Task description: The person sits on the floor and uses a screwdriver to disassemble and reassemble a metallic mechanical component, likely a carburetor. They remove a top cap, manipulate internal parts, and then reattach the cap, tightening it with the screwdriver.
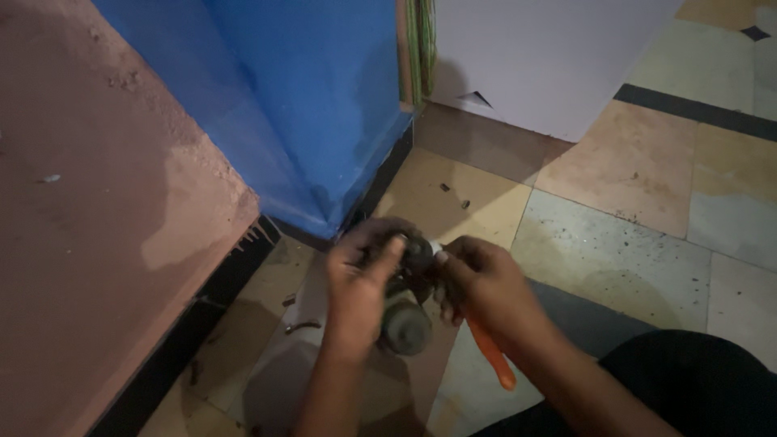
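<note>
The floor (631, 202) is made of big flat stone tiles in tan, pink and grey, with dark lines between some of them. Little dark bits and crumbs lie on the tiles, and a few small dark pieces (301, 327) lie near the wall. On the left is a wide reddish-brown slab (97, 226) that looks rough and dusty, with a black edge along its bottom. Behind it a bright blue wall (307, 105) sticks out in a corner, and it has a black strip at the floor too. At the top stands a white flat board (542, 57), smooth and plain, and a thin green and yellow striped thing (420, 48) hangs beside it.

Both hands are close together over the floor, just in front of the blue corner. The left hand (360, 291) is wrapped around a small dark metal part (407, 311). The part looks round and greasy, with a round grey end at the bottom and a dark round knob at the top. The right hand (484, 287) is closed around a tool with an orange handle (492, 354). The handle is smooth and long and points down past the wrist. The tool's tip is at the top of the metal part, but the picture is too blurry to see the tip well. A dark trouser leg (696, 380) shows at the bottom right.
</note>
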